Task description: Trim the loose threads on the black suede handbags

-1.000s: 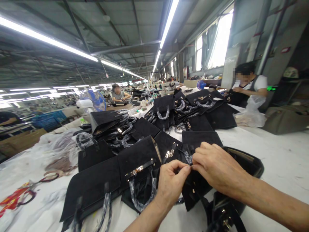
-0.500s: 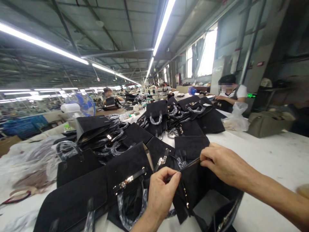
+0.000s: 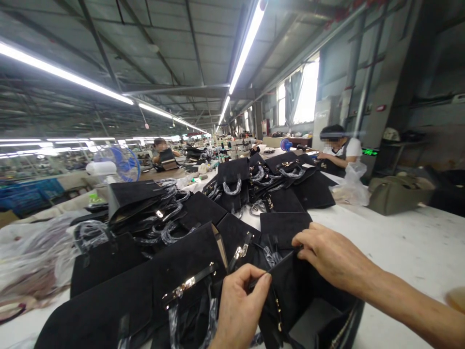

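Being pinched by left hand (image 3: 243, 304) and right hand (image 3: 325, 254), now farther apart, the boxy black fabric bag (image 3: 292, 293) is held open.

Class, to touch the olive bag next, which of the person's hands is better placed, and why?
Probably the right hand, nearer the olive bag; the left hand is farther away. Both hold the open black bag.

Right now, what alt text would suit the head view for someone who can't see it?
The left hand and right hand pinch the edge of an open black handbag at a white table. Black handbags with plastic-wrapped handles lie heaped beyond; farther back are a blue fan and a co-worker.
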A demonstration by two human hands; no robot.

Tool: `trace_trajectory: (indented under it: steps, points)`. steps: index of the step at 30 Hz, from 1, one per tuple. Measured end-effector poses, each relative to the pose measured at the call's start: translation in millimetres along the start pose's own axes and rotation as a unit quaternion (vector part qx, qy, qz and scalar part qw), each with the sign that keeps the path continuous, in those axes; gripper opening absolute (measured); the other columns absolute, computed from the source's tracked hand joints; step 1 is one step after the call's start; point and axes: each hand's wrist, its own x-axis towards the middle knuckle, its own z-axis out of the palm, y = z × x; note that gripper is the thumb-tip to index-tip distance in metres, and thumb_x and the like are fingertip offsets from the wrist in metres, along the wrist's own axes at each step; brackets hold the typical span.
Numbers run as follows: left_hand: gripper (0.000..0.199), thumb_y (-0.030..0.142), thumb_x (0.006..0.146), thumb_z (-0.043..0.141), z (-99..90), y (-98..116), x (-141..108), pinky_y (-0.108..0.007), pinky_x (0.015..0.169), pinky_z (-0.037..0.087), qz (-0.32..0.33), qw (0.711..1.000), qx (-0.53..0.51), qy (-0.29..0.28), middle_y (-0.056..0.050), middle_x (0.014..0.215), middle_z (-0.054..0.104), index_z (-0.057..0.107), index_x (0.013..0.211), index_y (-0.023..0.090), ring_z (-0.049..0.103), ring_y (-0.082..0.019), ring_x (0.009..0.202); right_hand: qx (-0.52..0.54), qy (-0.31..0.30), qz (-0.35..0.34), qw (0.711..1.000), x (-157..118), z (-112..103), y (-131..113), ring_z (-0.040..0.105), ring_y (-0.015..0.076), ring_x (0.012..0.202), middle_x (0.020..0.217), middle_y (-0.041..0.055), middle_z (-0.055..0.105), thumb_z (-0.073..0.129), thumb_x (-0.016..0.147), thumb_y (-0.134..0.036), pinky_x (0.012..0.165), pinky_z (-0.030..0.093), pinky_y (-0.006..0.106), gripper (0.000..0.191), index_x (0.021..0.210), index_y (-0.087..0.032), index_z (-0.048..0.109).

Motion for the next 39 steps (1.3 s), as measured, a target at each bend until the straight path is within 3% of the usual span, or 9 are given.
trace_trajectory:
  steps: [4, 9, 12, 14, 16, 21, 29, 32, 39]
  points:
    - [0.022, 0.032, 0.080, 0.059, -4.7, 4.1, 3.6, -0.020, 0.058, 0.037, 0.015, 0.999, 0.022, -0.040, -0.001, 0.064, 0.058, 0.063, 0.070, 0.013, 0.049, -0.012, 0.062, -0.015, -0.002, -0.012, 1.000, -0.6, -1.7, -0.5, 0.054, 0.0176, 0.082, 0.080, 0.0023, 0.057, 0.054, 0.079, -0.015, 0.070, 0.034, 0.029, 0.014, 0.074, -0.024, 0.064]
    - [0.026, 0.037, 0.069, 0.068, 2.1, 29.9, 39.4, -0.020, 0.049, 0.030, 0.044, 0.965, 0.138, -0.220, 0.002, 0.066, 0.058, 0.068, 0.087, 0.018, 0.046, -0.011, 0.056, -0.058, -0.008, -0.008, 0.998, 0.2, -1.6, -6.1, 0.053, 0.0193, 0.082, 0.077, 0.0034, 0.058, 0.054, 0.080, -0.014, 0.068, 0.033, 0.030, 0.014, 0.071, -0.021, 0.063]
    - [0.020, 0.037, 0.067, 0.069, 17.1, 47.6, 61.6, -0.021, 0.049, 0.026, 0.127, 0.933, 0.246, -0.231, 0.002, 0.061, 0.057, 0.068, 0.073, 0.018, 0.047, -0.011, 0.057, -0.051, 0.003, 0.001, 0.999, -4.9, -1.1, -2.1, 0.053, 0.0191, 0.080, 0.079, 0.0036, 0.057, 0.051, 0.081, -0.015, 0.066, 0.033, 0.030, 0.016, 0.075, -0.022, 0.064]
    - [0.015, 0.032, 0.070, 0.064, 25.3, 53.5, 67.8, -0.022, 0.050, 0.025, 0.144, 0.922, 0.279, -0.225, 0.003, 0.056, 0.055, 0.067, 0.066, 0.017, 0.047, -0.010, 0.055, -0.037, 0.010, 0.013, 0.999, -11.7, -2.2, 6.3, 0.054, 0.0183, 0.078, 0.082, 0.0029, 0.056, 0.051, 0.081, -0.015, 0.066, 0.033, 0.029, 0.016, 0.085, -0.024, 0.064]
    - [0.013, 0.029, 0.071, 0.061, 29.2, 54.2, 67.0, -0.021, 0.049, 0.025, 0.134, 0.924, 0.281, -0.220, 0.004, 0.055, 0.055, 0.067, 0.066, 0.018, 0.048, -0.010, 0.053, -0.027, 0.017, 0.026, 0.999, -19.4, -4.7, 17.0, 0.053, 0.0176, 0.075, 0.084, 0.0019, 0.055, 0.053, 0.080, -0.015, 0.065, 0.033, 0.029, 0.018, 0.092, -0.026, 0.061]
    - [0.013, 0.028, 0.069, 0.059, 28.1, 47.6, 58.4, -0.020, 0.048, 0.028, 0.098, 0.931, 0.256, -0.239, 0.003, 0.059, 0.058, 0.065, 0.067, 0.017, 0.050, -0.010, 0.055, -0.024, 0.027, 0.044, 0.998, -28.5, -10.6, 33.0, 0.052, 0.0170, 0.073, 0.077, 0.0012, 0.052, 0.055, 0.080, -0.017, 0.066, 0.032, 0.029, 0.007, 0.076, -0.023, 0.056]
    - [0.025, 0.025, 0.073, 0.054, 30.4, 41.9, 64.5, -0.022, 0.045, 0.022, 0.116, 0.928, 0.212, -0.284, 0.003, 0.055, 0.048, 0.074, 0.087, 0.019, 0.037, -0.010, 0.049, -0.056, 0.066, 0.048, 0.995, -16.7, -9.9, 31.4, 0.053, 0.0178, 0.074, 0.079, 0.0023, 0.054, 0.058, 0.079, -0.020, 0.064, 0.032, 0.027, 0.010, 0.088, -0.024, 0.060]
    - [0.031, 0.023, 0.073, 0.052, 30.4, 40.5, 65.4, -0.022, 0.046, 0.021, 0.122, 0.928, 0.198, -0.292, 0.003, 0.056, 0.048, 0.074, 0.095, 0.019, 0.036, -0.010, 0.050, -0.057, 0.058, 0.043, 0.996, -12.7, -10.5, 33.1, 0.055, 0.0184, 0.078, 0.083, 0.0033, 0.057, 0.059, 0.079, -0.021, 0.065, 0.034, 0.027, 0.018, 0.096, -0.026, 0.064]
    - [0.031, 0.024, 0.074, 0.055, 29.3, 42.4, 64.4, -0.022, 0.045, 0.020, 0.101, 0.933, 0.170, -0.302, 0.003, 0.053, 0.043, 0.075, 0.097, 0.017, 0.033, -0.010, 0.049, -0.068, 0.031, 0.039, 0.996, -7.6, -13.0, 35.0, 0.056, 0.0186, 0.082, 0.082, 0.0037, 0.059, 0.060, 0.081, -0.025, 0.068, 0.035, 0.027, 0.014, 0.092, -0.026, 0.068]
